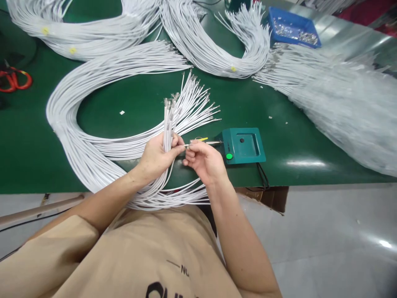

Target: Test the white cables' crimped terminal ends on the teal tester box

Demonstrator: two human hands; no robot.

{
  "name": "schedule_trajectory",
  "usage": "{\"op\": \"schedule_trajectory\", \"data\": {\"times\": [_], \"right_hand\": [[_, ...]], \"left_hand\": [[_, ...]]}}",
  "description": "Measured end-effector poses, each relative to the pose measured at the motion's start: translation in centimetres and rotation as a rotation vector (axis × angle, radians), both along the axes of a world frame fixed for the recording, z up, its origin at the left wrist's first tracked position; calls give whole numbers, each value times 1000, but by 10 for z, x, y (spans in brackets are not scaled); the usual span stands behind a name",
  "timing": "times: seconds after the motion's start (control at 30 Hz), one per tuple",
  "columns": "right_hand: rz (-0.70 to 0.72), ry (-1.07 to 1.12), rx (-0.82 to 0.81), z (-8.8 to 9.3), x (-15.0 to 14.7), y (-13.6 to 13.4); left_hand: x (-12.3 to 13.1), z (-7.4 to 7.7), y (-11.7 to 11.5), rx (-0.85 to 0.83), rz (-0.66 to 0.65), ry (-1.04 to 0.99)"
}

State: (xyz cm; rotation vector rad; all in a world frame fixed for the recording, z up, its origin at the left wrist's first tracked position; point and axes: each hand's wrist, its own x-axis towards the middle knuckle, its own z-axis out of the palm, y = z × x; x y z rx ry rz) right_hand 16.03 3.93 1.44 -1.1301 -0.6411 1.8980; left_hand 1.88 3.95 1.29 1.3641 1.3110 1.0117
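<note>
My left hand (pixel 159 156) is closed round a small upright bunch of white cables (pixel 169 120) with metal tips, lifted from a large looped bundle (pixel 93 140) on the green table. My right hand (pixel 203 159) pinches one thin cable end with a metal tip (pixel 187 145), held level between the two hands. Just right of it sits a small green box device (pixel 243 145) with a round green button and a metal nozzle pointing left. A yellow strand (pixel 203 139) shows near the nozzle.
More white cable bundles (pixel 211 45) lie across the back of the green table (pixel 31 140). A blue tray (pixel 293 27) holds small metal parts at the back right. Orange-handled scissors (pixel 14 79) lie far left. A pile of cables (pixel 347 99) fills the right side.
</note>
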Motion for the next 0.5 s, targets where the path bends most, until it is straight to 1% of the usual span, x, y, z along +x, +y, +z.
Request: {"op": "schedule_trajectory", "data": {"times": [0.03, 0.07, 0.1, 0.2, 0.27, 0.33, 0.43, 0.5], "right_hand": [[42, 45, -52, 1, 0, 0], [52, 45, -71, 1, 0, 0], [26, 0, -53, 2, 0, 0], [-111, -248, 142, 3, 2, -2], [-94, -383, 279, 1, 3, -2], [-62, -489, 379, -2, 4, -4], [-72, -642, 489, -7, 6, -7], [-76, -818, 630, -10, 7, -9]], "left_hand": [[0, 0, 0, -6, -1, 18], [-1, 1, 1, -19, -7, 29], [-1, 1, 1, -32, -12, 32], [-2, 1, 3, -52, -20, 32], [-2, 0, 4, -65, -15, 16], [-1, -2, 4, -88, -16, -26], [-1, -4, 4, -185, -60, -193], [-1, -5, 4, -311, -127, -341]]}}
